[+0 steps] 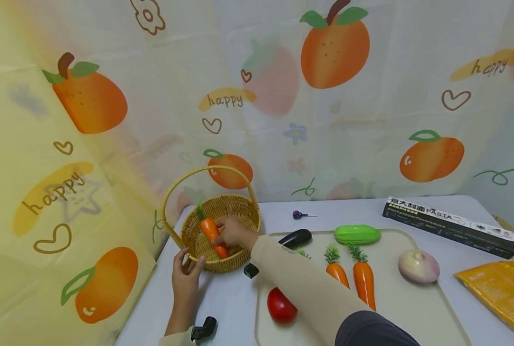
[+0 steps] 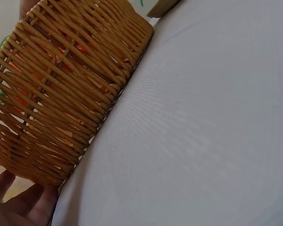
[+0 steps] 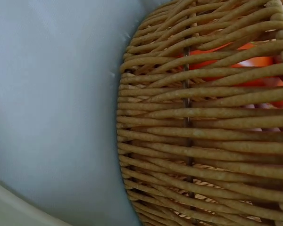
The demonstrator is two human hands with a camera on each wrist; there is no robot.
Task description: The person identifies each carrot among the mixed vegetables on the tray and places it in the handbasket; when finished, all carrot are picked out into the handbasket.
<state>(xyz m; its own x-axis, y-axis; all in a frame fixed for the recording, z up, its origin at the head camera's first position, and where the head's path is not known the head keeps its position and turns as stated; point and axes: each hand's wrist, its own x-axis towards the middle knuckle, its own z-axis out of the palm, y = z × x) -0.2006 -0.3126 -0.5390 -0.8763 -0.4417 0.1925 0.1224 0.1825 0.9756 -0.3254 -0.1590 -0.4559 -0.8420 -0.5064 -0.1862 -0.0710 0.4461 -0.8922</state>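
Observation:
A wicker basket (image 1: 226,264) with a tall arched handle stands at the left of the table. My right hand (image 1: 235,234) reaches over its rim and holds an orange carrot (image 1: 209,228) with a green top, tilted inside the basket. At the basket's front left, my left hand (image 1: 185,278) grips the side near the rim. In the left wrist view, the left fingers (image 2: 30,205) lie against the basket's woven wall (image 2: 61,89). Through the weave in the right wrist view, orange parts of the carrot (image 3: 259,63) show. The right hand is mostly hidden there.
A cream tray (image 1: 447,307) bears an eggplant (image 1: 298,238), green vegetable (image 1: 357,234), carrots (image 1: 363,278), a tomato (image 1: 280,306) and an onion-like bulb (image 1: 419,266). Behind it lies a purple lollipop (image 1: 299,215). A pasta box (image 1: 449,226) and yellow packet (image 1: 499,293) lie right.

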